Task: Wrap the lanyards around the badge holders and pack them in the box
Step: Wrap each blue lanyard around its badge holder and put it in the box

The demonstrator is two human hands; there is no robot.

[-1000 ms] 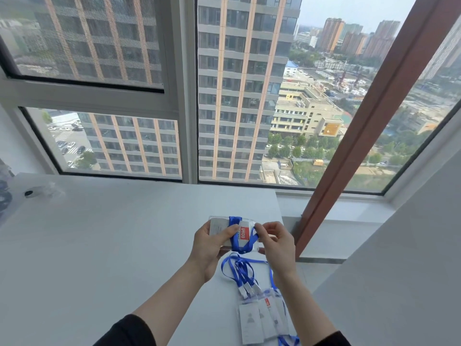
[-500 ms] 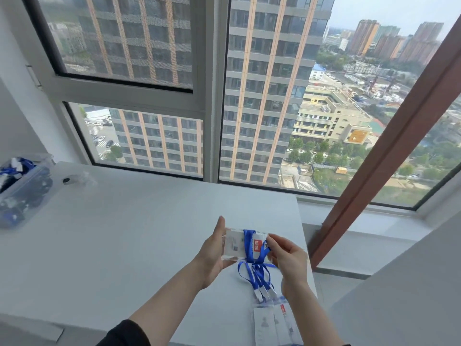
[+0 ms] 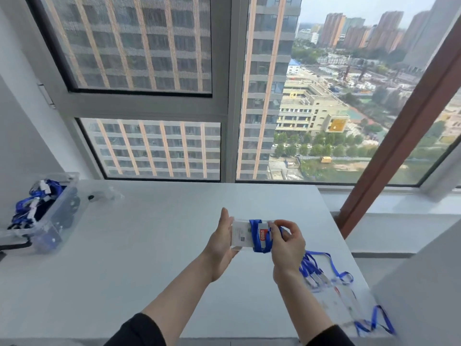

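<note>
While your left hand (image 3: 222, 242) cradles the clear badge holder (image 3: 243, 234) above the table's (image 3: 149, 245) middle | right hand (image 3: 287, 242) pinches its wrapped blue lanyard (image 3: 258, 237) | box (image 3: 42, 216) at far-left corner holds several bundles | unwrapped badges (image 3: 331, 283) wait at right edge.

A white surface (image 3: 139, 245) runs up to a grey-framed window (image 3: 224, 96); beyond the window, towers (image 3: 139, 46) stand in hazy daylight, a brown post (image 3: 399, 136) right.

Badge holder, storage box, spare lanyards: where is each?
badge holder (image 3: 240, 233), head view, clear left half.
box (image 3: 58, 216), head view, transparent side wall.
loose lanyards (image 3: 314, 269), head view, blue straps on table.
</note>
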